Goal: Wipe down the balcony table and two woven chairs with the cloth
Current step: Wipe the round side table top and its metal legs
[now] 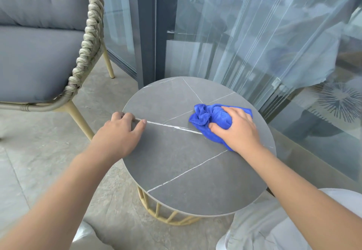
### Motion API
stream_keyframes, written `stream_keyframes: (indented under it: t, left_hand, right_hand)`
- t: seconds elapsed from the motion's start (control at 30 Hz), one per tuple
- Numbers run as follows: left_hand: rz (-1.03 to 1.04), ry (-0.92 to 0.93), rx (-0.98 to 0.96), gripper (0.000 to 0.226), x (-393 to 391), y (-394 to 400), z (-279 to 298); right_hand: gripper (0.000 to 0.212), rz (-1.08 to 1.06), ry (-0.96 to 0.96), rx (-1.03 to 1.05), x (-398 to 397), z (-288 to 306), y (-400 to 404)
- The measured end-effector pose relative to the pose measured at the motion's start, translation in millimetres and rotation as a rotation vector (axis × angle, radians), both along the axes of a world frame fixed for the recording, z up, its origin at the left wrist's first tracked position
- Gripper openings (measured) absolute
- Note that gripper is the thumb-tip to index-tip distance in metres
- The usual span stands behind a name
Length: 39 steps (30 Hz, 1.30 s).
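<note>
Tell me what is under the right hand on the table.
The right hand presses a bunched blue cloth onto the grey table. The tabletop beneath the cloth is covered and cannot be seen.

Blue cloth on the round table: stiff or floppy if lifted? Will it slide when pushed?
Probably floppy: the blue cloth lies bunched in soft folds under the right hand. Likely light, as it looks like thin, fluffy fabric. It should slide easily, since the table top looks smooth; the left hand grips the rim, perhaps to steady it.
</note>
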<state>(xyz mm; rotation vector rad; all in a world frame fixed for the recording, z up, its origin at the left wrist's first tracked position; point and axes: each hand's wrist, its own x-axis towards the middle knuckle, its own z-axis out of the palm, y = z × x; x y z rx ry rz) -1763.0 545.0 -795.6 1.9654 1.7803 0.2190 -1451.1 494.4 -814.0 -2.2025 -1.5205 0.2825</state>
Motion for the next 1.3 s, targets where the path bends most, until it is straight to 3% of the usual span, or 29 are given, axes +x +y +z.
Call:
stream_keyframes:
  t: [0.13,0.3,0.57,0.9,1.07,1.3]
  left_hand:
    - [-0.023,0.018,0.007,0.05,-2,0,0]
    - [-0.034,0.005,0.008,0.05,-5,1,0]
    - [-0.039,-0.019,0.014,0.052,-9,-4,2]
    - [-0.144,0.114,0.127,0.056,8,-53,-6]
    - [-0.208,0.125,0.219,0.087,22,-93,-12]
    - [-0.216,0.124,0.27,0.088,76,-126,-22]
  right_hand:
    - [0.071,0.031,-0.024,-0.001,-22,1,39]
    - [0.075,0.109,-0.044,-0.01,-69,3,66]
    - [0.077,0.274,-0.05,0.078,-125,-6,37]
    - [0.079,0.302,-0.049,0.081,-106,-7,-25]
    - [0.066,0.291,-0.018,0.071,-84,1,-38]
    - [0.07,0.169,0.003,-0.002,-25,7,-44]
